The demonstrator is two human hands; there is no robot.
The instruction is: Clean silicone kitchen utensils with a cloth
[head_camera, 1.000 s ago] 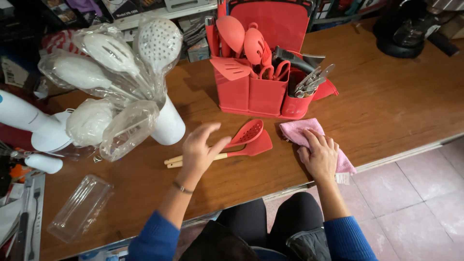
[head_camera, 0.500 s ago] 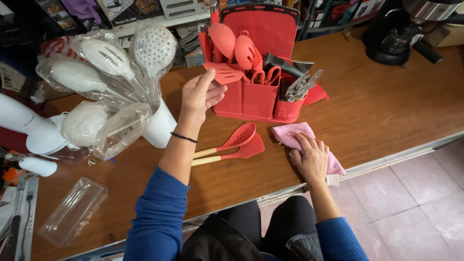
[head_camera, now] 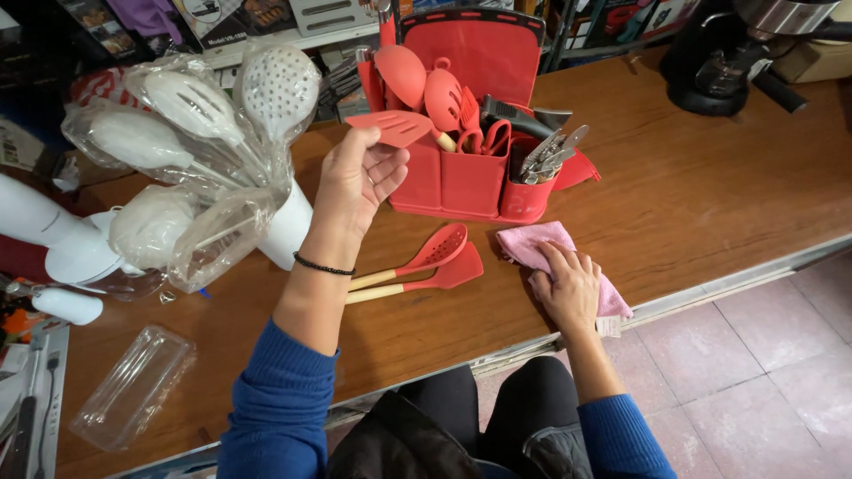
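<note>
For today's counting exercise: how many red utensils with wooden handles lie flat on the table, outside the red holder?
2. A slotted spoon and a spatula lie side by side between the left hand and the right hand. None seem hidden.

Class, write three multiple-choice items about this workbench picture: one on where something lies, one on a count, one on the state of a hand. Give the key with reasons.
1. Where does the pink cloth lie?
A. on the table, right of the two loose utensils
B. inside the red holder
C. on the floor

2. How many loose utensils lie flat on the table before the red holder?
A. one
B. two
C. four

3. What is the right hand doing?
A. gripping a spoon
B. hanging off the table
C. resting flat on the cloth

Key: 1 A, it lies on wood beside them; 2 B, two handles lie side by side; 3 C, fingers spread over the cloth.
</note>
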